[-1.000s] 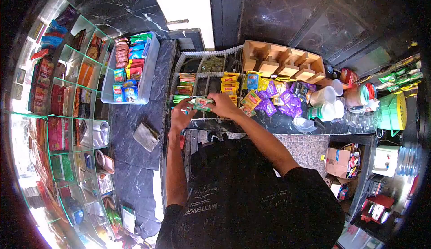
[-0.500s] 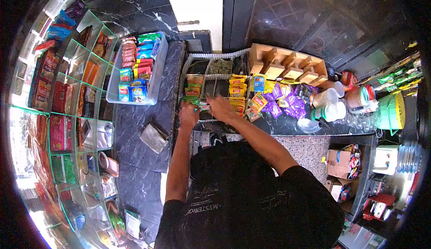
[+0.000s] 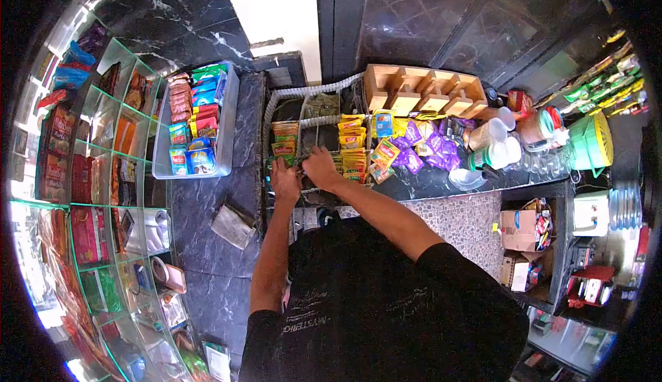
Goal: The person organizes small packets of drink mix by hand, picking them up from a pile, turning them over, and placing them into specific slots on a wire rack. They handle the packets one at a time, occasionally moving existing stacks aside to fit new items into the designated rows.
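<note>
The stack of orange and green sachets (image 3: 284,138) lies in the left part of a white-edged rack (image 3: 317,89), at the centre of the frame, directly above the grip of the left hand (image 3: 285,181). That hand's fingers reach the stack's lower end; the right hand (image 3: 320,169) is just beside it, to the right, over the rack. Both hands have bent fingers with hidden tips, so I cannot tell whether either grip is closed on anything. Yellow sachets (image 3: 352,132) stand in rows right of the right hand. Farther right, purple sachets (image 3: 446,154) are heaped on the dark counter (image 3: 414,190), below a wooden organizer (image 3: 407,101). A clear bin (image 3: 228,123) of packets sits at upper left.
</note>
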A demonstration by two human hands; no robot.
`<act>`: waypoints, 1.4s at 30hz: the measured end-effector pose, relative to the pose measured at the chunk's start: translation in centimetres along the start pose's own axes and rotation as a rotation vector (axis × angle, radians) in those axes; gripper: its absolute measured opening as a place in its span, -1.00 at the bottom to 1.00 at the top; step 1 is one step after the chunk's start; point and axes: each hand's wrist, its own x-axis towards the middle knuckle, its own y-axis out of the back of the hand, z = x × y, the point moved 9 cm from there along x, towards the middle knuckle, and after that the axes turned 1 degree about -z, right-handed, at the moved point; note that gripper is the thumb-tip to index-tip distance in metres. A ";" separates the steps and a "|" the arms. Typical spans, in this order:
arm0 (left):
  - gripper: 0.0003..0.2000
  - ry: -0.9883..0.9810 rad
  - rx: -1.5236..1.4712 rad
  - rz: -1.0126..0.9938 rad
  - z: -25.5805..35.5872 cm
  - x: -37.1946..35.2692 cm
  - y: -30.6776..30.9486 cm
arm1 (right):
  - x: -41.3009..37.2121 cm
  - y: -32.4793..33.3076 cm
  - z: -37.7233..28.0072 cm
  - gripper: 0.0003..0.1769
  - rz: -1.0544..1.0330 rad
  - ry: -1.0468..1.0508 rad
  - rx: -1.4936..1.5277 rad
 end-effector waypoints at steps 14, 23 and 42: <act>-0.56 -0.115 0.115 0.118 1.6 2.5 -0.1 | 0.6 0.4 0.2 -0.55 0.177 -0.124 -0.104; -0.21 -0.154 0.207 0.055 0.8 4.4 -1.5 | 2.6 -0.9 0.3 -0.76 -0.133 -0.090 -0.181; -0.24 -0.079 0.191 -0.121 0.3 6.3 -1.1 | 4.1 -2.1 2.0 -0.77 -0.233 -0.094 -0.011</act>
